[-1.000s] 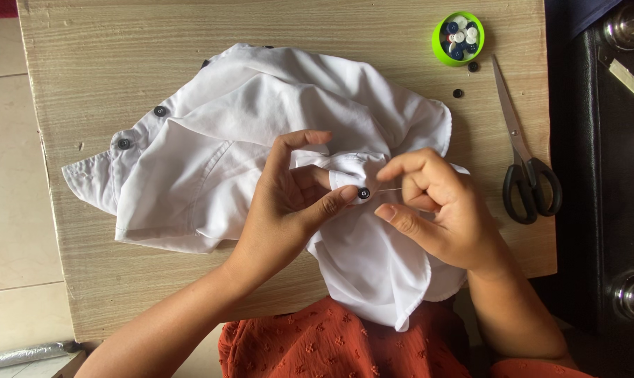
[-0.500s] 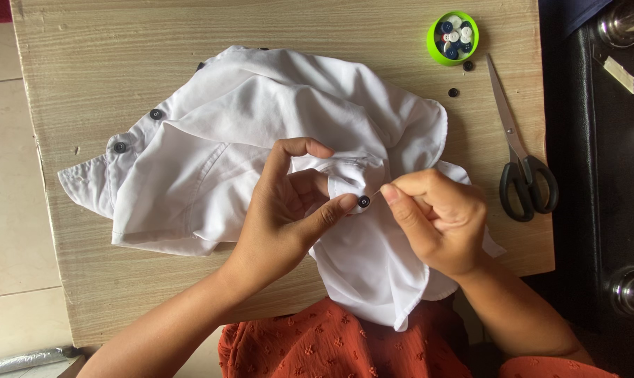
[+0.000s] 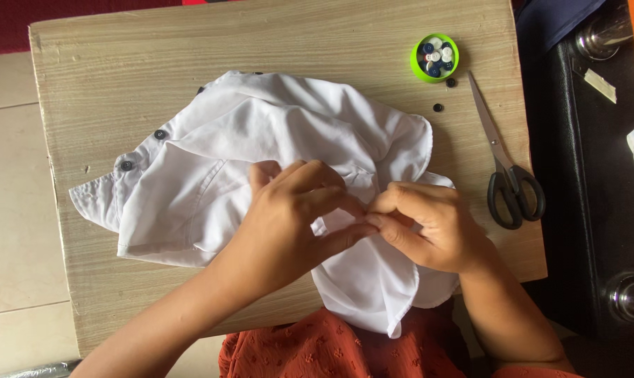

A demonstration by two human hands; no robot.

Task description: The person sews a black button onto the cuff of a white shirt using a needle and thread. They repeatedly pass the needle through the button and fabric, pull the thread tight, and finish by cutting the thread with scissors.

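White shirt (image 3: 261,133) lies crumpled across the middle of the bench (image 3: 107,70), one part hanging over the near edge onto an orange garment (image 3: 310,346) in the person's lap. Long axis runs roughly from the left edge, where a flat end with two dark sewn buttons (image 3: 126,166) points outward, toward the near right, where the cloth droops off the bench.

Both hands meet on a bunched fold of the shirt just right of centre, near the near edge. Left hand (image 3: 289,217) lies over the cloth, fingers (image 3: 324,199) curled and pressed together, thumb reaching right to meet the other hand. Right hand (image 3: 429,227) has its fingers closed in a pinch against that same fold, tips touching the left thumb. What sits between the tips is hidden; no needle or button can be made out there.

Toward the far right corner: green round lid (image 3: 434,57) holding mixed white and dark blue buttons, two loose dark buttons (image 3: 438,108) just beside it. Black-handled scissors (image 3: 502,164) lie along the right edge, blades pointing to the far edge, well apart from the hands. Black appliance (image 3: 590,175) stands past the right edge.
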